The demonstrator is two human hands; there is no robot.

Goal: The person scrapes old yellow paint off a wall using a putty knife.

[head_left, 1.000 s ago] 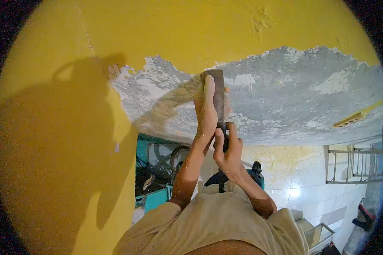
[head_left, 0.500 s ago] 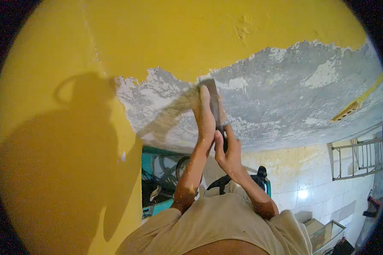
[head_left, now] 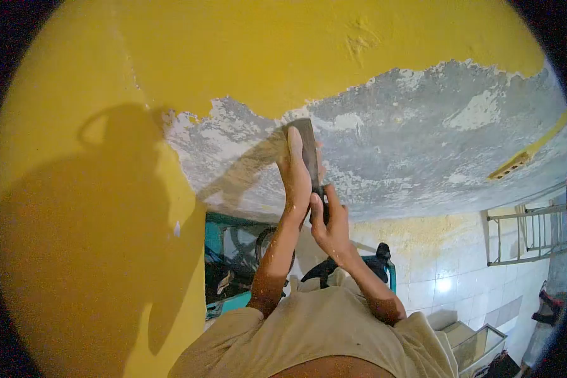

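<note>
My right hand (head_left: 331, 222) is closed around the black handle (head_left: 317, 196) of a scraper with a long, dark, flat blade (head_left: 306, 142). My left hand (head_left: 295, 176) grips the blade higher up, its thumb lying along the left side and its other fingers mostly hidden behind. The blade's upper end is at the wall, just below the ragged edge of the yellow paint (head_left: 277, 57). Around and below it lies bare grey plaster (head_left: 409, 138) with whitish patches. Pale specks dot my forearms.
An adjoining yellow wall (head_left: 75, 252) on the left carries my shadow. Below are a bicycle wheel (head_left: 266, 246) and teal objects. A metal ladder-like frame (head_left: 526, 236) stands right, above a tiled surface (head_left: 444, 271). A glass-sided box (head_left: 480, 346) sits lower right.
The whole view has shifted slightly, so the wall and hands appear a little further left. The blade's flat face shows somewhat broader. Both hands keep their hold on the scraper.
</note>
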